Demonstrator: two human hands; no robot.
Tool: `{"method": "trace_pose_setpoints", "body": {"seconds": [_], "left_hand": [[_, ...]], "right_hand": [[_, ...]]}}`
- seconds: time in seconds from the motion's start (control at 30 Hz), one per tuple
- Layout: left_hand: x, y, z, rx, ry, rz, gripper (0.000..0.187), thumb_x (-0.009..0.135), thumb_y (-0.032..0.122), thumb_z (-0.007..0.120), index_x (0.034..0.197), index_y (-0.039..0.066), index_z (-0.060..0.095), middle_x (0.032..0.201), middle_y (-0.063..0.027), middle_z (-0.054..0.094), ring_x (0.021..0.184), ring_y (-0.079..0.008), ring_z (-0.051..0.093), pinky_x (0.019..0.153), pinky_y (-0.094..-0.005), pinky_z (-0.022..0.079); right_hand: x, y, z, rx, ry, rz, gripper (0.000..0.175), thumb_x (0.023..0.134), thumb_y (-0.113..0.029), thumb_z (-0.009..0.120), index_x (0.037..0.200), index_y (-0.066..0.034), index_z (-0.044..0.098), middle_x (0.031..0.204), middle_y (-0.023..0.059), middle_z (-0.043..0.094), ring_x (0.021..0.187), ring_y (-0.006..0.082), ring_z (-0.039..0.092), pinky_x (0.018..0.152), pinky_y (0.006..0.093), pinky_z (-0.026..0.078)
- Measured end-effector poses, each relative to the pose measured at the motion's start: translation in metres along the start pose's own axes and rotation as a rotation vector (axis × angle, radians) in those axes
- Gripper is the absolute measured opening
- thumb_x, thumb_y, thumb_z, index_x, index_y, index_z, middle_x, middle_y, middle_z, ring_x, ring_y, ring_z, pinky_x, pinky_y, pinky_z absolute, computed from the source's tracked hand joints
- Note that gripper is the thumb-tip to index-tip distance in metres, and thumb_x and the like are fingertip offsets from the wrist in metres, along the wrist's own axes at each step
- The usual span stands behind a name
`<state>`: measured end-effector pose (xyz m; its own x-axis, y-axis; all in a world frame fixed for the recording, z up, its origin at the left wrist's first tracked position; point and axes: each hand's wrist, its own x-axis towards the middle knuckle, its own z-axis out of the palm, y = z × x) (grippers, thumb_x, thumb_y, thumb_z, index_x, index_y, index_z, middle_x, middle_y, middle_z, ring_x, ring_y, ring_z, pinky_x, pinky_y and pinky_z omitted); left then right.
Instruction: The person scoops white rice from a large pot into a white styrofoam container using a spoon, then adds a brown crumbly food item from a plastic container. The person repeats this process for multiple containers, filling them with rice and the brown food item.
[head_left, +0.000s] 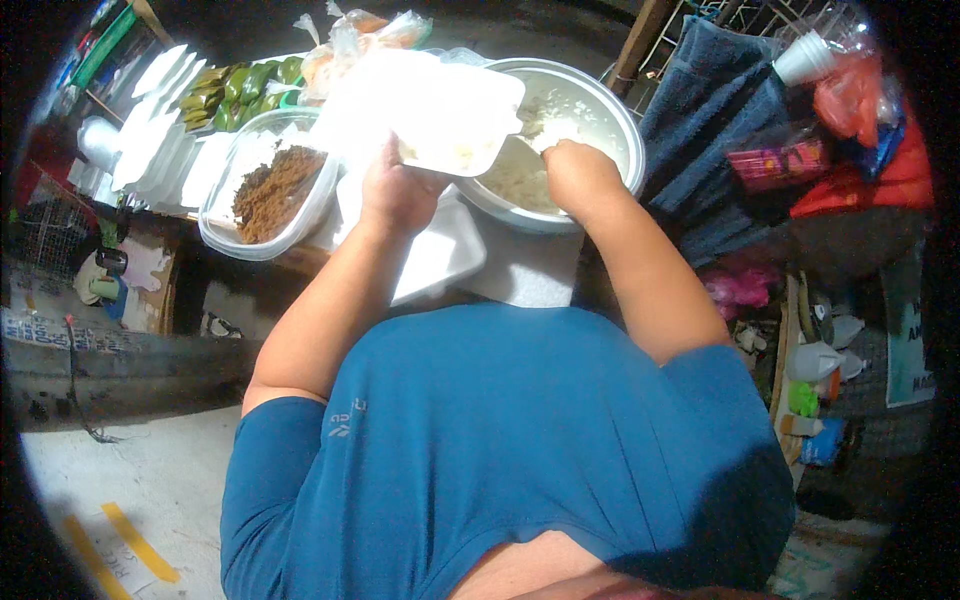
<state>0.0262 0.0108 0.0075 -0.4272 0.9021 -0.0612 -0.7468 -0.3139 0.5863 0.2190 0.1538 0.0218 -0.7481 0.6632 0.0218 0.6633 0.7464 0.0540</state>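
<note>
My left hand (399, 193) holds up an open white foam food container (457, 105), thumb along its near edge. Glare washes out much of the container; some pale food, apparently rice, shows along its near side. The container overlaps the left part of a large round metal pot (636, 142) with white rice (562, 127) inside. Inside the pot's rim, my right hand (583, 174) is closed around a serving utensil (531, 148), mostly hidden by the fist. Below my left hand, another white foam container (442, 251) lies on the table.
Left of my left hand stands a clear plastic tub (210, 214) of brown crumbly food (277, 191). Behind are leaf-wrapped bundles (244, 90), stacked foam containers (154, 142) and knotted plastic bags (364, 37). Blue denim cloth (712, 112) hangs right of the pot, near foam cups (804, 58).
</note>
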Motion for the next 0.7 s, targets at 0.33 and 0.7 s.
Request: {"method": "trace_pose_setpoints", "body": {"seconds": [0.33, 0.7], "left_hand": [[0.002, 0.0, 0.006, 0.017, -0.026, 0.022, 0.061, 0.108, 0.045, 0.028, 0.152, 0.002, 0.029, 0.154, -0.0199, 0.041, 0.139, -0.0403, 0.044, 0.114, -0.0566, 0.037], [0.0, 0.001, 0.008, 0.046, 0.016, 0.015, 0.062, 0.108, 0.046, 0.029, 0.152, 0.002, 0.029, 0.153, -0.0199, 0.042, 0.139, -0.0387, 0.045, 0.114, -0.0552, 0.038]], "right_hand": [[-0.014, -0.002, -0.021, 0.24, -0.217, -0.081, 0.029, 0.09, -0.018, 0.063, 0.116, -0.0137, 0.074, 0.105, 0.0177, 0.073, 0.098, 0.0354, 0.07, 0.09, 0.0444, 0.054], [-0.033, 0.06, -0.035, 0.654, -0.122, 0.036, 0.029, 0.092, -0.018, 0.066, 0.118, -0.0066, 0.073, 0.113, 0.0181, 0.072, 0.103, 0.03, 0.07, 0.093, 0.037, 0.052]]}}
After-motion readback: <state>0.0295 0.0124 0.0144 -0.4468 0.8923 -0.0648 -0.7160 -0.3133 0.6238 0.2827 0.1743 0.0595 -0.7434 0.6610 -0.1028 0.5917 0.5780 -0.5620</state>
